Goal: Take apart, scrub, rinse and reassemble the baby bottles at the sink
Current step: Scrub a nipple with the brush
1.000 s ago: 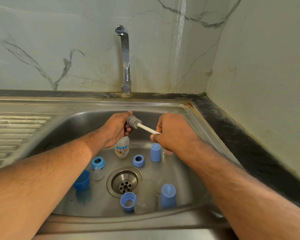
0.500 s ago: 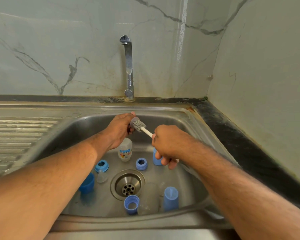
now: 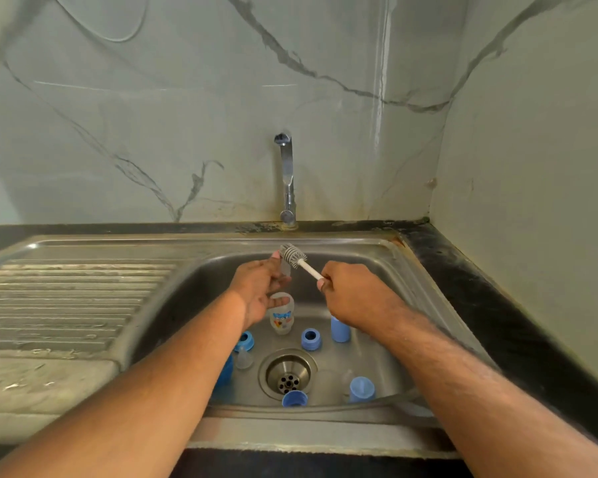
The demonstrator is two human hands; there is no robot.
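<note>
Change: the view has tipped up since a second ago, so more wall shows; the hands have stayed over the far half of the sink (image 3: 428, 291), and the brush (image 3: 292, 256) head sits a little higher against the left hand's fingertips than it did.
Left hand: left hand (image 3: 261, 288) has fingers curled round the bottle (image 3: 283, 313), which hangs tilted, its base toward the sink floor.
Right hand: right hand (image 3: 354, 293) is clenched on the white brush handle, grey head pointing up and left.
Meaning: the brush head is outside the bottle, by my reading between scrubbing strokes or about to go in; scrubbing not finished, no water runs from the tap (image 3: 287, 174).
Bottles: one in hand; a clear shape near the sink's front edge may be a second, cannot tell.
Blue rings: three, two either side of the held bottle (image 3: 245, 340) (image 3: 309, 339), one at the front edge (image 3: 294, 398).
Blue caps: two to the right (image 3: 339, 328) (image 3: 361, 389); a blue piece (image 3: 225, 372) by the left forearm is half hidden.
Teat: one clear teat (image 3: 244, 357) left of the drain (image 3: 288, 373).
Brushes: one.
</note>
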